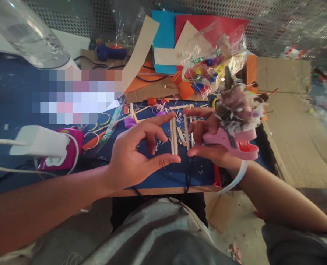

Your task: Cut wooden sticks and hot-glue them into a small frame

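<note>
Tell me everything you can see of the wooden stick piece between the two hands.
The wooden stick frame is made of thin pale sticks, looking like wood: several stand roughly parallel and upright, with a short slanted piece between them. It is held above the blue mat. The left hand pinches its left sticks between thumb and forefinger; the right hand grips its right side.
</note>
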The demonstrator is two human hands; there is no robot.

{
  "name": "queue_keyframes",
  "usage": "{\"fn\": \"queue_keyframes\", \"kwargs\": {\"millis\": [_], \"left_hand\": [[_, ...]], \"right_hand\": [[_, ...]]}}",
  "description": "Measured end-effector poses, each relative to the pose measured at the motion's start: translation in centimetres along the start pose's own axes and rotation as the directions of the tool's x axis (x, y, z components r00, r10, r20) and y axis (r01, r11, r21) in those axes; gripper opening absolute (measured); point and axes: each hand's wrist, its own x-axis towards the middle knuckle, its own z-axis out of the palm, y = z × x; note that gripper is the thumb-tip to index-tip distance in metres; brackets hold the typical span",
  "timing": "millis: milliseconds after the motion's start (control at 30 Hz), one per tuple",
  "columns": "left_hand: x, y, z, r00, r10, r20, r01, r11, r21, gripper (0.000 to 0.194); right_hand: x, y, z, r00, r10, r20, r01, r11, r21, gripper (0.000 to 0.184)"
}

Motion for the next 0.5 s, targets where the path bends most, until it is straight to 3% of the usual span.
{"fn": "queue_keyframes", "kwargs": {"millis": [200, 500], "left_hand": [[-0.2, 1.0, -0.1, 0.995, -0.082, 0.061, 0.075, 0.992, 0.103, 0.041], [-0.3, 0.9, 0.0, 0.995, -0.081, 0.058, 0.076, 0.994, 0.079, 0.041]], "right_hand": [[-0.1, -0.2, 0.8, 0.999, -0.025, 0.027, 0.026, 0.999, -0.026, 0.05], [-1.1, -0.3, 0.5, 0.994, 0.096, -0.06, -0.104, 0.983, -0.153, 0.058]]}}
